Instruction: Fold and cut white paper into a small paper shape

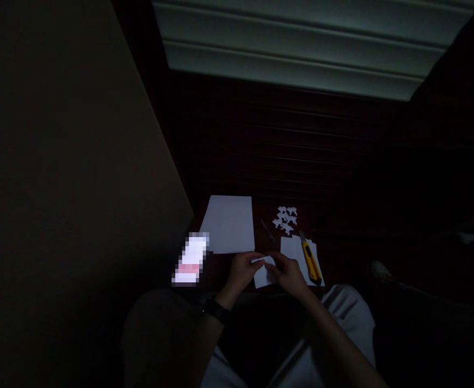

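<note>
A small piece of white paper (262, 277) is held between my two hands near the front edge of a dark table. My left hand (245, 268) pinches its upper left side, and a dark watch band circles that wrist. On the other side, my right hand (287, 271) has its fingers closed on the paper's right part, where a fold seems to stand up. Just right of it, a yellow utility knife (310, 261) lies across white paper sheets (289, 248). Several small folded paper shapes (286, 220) are heaped behind, beside a slim dark pen-like object (267, 230).
A stack of large white paper (231, 223) lies at the back left. A lit phone (191, 260), its screen blurred out, is at the left edge. A wall rises on the left, with a slatted shutter (301, 48) behind. Someone's shoe (382, 272) shows at right.
</note>
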Demonstrator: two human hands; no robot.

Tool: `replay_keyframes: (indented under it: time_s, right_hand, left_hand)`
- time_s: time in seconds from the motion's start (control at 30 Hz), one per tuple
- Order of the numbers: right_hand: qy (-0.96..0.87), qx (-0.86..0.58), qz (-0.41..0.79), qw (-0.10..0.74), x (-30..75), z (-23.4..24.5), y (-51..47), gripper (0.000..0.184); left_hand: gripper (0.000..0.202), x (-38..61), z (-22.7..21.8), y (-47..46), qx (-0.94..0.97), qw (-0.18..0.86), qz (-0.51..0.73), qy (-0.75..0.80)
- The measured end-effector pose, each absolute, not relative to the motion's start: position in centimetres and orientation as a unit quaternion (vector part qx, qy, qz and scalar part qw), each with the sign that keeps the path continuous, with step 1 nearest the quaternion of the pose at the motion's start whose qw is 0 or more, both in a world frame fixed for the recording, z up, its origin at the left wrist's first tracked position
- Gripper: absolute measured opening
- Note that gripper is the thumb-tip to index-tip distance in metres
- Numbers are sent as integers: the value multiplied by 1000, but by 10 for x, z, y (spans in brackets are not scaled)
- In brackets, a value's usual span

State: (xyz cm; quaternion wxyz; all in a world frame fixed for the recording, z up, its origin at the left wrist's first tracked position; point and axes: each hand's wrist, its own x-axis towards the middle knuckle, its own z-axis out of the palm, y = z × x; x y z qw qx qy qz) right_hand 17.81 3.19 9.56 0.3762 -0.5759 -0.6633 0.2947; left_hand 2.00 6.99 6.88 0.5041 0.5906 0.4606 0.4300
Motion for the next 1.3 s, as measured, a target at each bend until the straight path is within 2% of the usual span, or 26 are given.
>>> replay_keyframes:
  time_s: [0.2,0.5,1.3]
  right_hand:
    - [-591,-580,369,422,179,92,34,40]
    - [-465,-540,511,481,185,83,40,29]
    - [-423,-551,507,510,184,77,38,31]
  left_hand:
    - [18,18,80,68,620,466,419,472]
    - [22,17,88,65,634,470,405,461]
    - [23,18,87,64,656,463,386,453]
